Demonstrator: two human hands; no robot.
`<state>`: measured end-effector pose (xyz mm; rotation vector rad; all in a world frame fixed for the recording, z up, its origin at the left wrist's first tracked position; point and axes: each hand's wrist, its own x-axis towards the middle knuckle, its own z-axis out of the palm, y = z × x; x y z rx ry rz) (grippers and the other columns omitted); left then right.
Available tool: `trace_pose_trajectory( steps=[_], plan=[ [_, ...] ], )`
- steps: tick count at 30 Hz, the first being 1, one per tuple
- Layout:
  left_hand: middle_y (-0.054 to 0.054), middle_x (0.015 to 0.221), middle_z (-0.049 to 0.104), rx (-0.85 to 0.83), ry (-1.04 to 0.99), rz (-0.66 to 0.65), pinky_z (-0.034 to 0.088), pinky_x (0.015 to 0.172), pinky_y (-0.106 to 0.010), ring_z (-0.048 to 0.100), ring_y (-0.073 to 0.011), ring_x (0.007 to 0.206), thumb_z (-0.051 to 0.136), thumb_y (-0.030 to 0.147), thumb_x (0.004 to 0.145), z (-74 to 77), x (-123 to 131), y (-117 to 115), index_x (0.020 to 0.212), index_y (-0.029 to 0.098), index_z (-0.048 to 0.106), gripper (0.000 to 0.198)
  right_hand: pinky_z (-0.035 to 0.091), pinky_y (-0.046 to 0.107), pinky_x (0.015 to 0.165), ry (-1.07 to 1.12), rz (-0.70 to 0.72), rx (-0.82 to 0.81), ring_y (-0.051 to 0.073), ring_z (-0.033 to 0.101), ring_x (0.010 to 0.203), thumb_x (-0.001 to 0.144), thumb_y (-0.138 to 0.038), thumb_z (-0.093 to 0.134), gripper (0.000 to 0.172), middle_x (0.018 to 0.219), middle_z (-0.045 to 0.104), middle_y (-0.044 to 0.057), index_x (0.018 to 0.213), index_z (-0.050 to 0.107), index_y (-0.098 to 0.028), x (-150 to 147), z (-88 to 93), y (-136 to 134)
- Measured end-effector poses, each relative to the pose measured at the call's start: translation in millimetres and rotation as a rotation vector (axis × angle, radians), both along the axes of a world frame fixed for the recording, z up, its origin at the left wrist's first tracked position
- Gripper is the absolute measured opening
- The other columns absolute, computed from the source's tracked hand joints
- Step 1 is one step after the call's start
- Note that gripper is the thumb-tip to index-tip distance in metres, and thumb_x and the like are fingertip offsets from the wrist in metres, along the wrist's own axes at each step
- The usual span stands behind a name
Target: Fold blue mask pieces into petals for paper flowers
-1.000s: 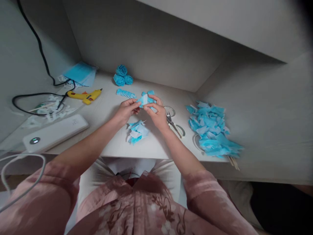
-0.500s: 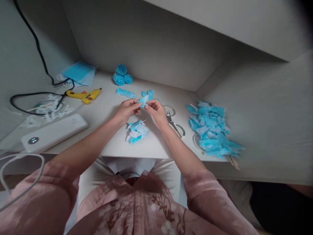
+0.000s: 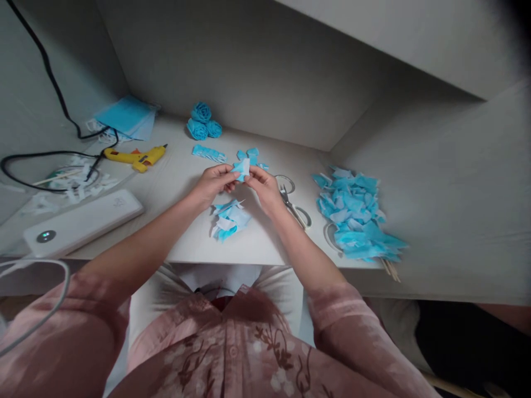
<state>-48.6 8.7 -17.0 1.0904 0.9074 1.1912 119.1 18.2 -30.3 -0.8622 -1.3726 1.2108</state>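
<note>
Between my two hands is a small piece of blue and white mask fabric (image 3: 243, 169), pinched near its edges above the desk (image 3: 178, 243). My left hand (image 3: 215, 181) grips its left side with thumb and fingers. On the other side, my right hand (image 3: 261, 183) is closed on the fabric too. Just beyond my fingers lie several cut blue pieces (image 3: 252, 153) and a stacked strip of blue petals (image 3: 208, 153). Closer to me rests a loose heap of blue and white scraps (image 3: 230, 220). Scissors (image 3: 295, 207) with pale handles lie beside my right wrist.
Three blue fabric roses (image 3: 202, 120) stand at the back. Leftward are a yellow glue gun (image 3: 139, 159), flat blue masks (image 3: 125, 119), white scraps (image 3: 89, 182) and a white power bank (image 3: 85, 221). A large blue scrap pile (image 3: 352, 210) with wooden sticks (image 3: 391, 270) lies right.
The fabric between my fingers has turned and now shows a more pointed, folded shape. My hands stay close together; the whole view has shifted slightly.
</note>
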Motion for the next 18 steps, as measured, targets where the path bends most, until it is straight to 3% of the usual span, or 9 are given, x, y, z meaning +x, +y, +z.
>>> trace_pose_trajectory(
  steps=[10,18],
  plan=[
    [0.001,0.062,0.064,-0.008,0.054,-0.016,0.037,0.053,-0.022,0.054,-0.0077,0.053,0.083,0.033,0.064,1.5,-1.8,-0.5,0.073,0.015,0.063,0.028,0.050,0.033,0.092,0.023,0.029,-0.044,0.016,0.063,0.088,0.069,-0.036,0.080,0.032,0.094,0.074,0.000,0.098,0.075,-0.023,-1.9,6.0,-4.8],
    [0.000,0.062,0.064,0.016,0.067,-0.034,0.037,0.052,-0.022,0.053,-0.0075,0.052,0.085,0.037,0.062,2.4,-0.9,-1.6,0.069,0.016,0.063,0.031,0.046,0.030,0.082,-0.053,0.031,-0.033,0.013,0.056,0.078,0.066,-0.051,0.086,0.044,0.082,0.066,-0.003,0.096,0.072,-0.022,0.9,6.7,-2.3]
  ],
)
